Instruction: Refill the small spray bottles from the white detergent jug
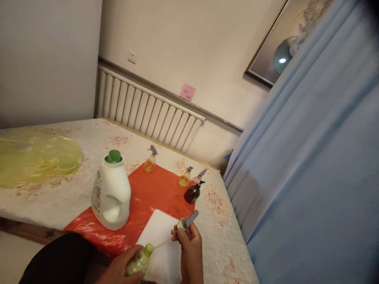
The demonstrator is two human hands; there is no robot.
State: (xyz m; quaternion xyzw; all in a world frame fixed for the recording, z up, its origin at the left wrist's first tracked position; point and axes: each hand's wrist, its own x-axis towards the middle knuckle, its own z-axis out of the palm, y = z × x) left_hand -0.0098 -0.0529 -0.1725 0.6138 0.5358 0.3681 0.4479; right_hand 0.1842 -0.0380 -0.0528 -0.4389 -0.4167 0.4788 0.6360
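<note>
My left hand [122,266] is wrapped round a small pale green see-through bottle [141,261] with an uncapped neck, low in the view. My right hand [190,246] grips a grey and white pump head [185,223] by its collar, up and to the right of the bottle. A thin clear tube [162,243] runs from the pump head down to the bottle's mouth; whether its tip is inside the neck I cannot tell. Under both hands lies a white sheet [158,227] on a red plastic sheet [154,189].
A big white jug [114,197] with a green funnel-like piece in its mouth stands on the left. Farther back are a spray bottle [150,162], a yellow bottle [184,178], a pink bottle [196,179] and a dark pump bottle [193,193]. A yellow plastic bag [35,154] lies far left; a blue curtain [310,150] hangs right.
</note>
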